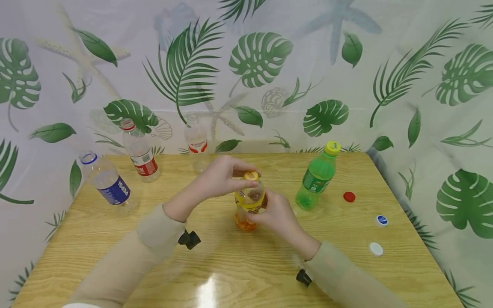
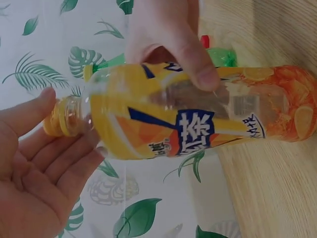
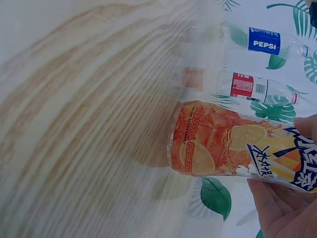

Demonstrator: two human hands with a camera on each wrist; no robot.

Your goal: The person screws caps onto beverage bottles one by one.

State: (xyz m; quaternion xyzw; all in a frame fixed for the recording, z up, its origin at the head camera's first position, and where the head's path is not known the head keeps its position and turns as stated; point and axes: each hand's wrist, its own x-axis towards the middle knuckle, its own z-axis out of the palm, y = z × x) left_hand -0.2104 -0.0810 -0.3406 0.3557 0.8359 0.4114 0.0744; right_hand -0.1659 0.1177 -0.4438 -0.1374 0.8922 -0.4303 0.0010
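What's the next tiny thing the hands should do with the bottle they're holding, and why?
Probably twist the orange cap, while the right hand steadies the tea bottle. The left hand has its thumb and fingers around that cap. The Pepsi bottle and red-labelled bottle stand uncapped, and a red cap lies loose, so uncapping seems likely.

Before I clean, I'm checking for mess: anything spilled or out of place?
No spill or damage shows. The red cap, blue-topped cap and white cap lie loose on the right, far from the open Pepsi bottle.
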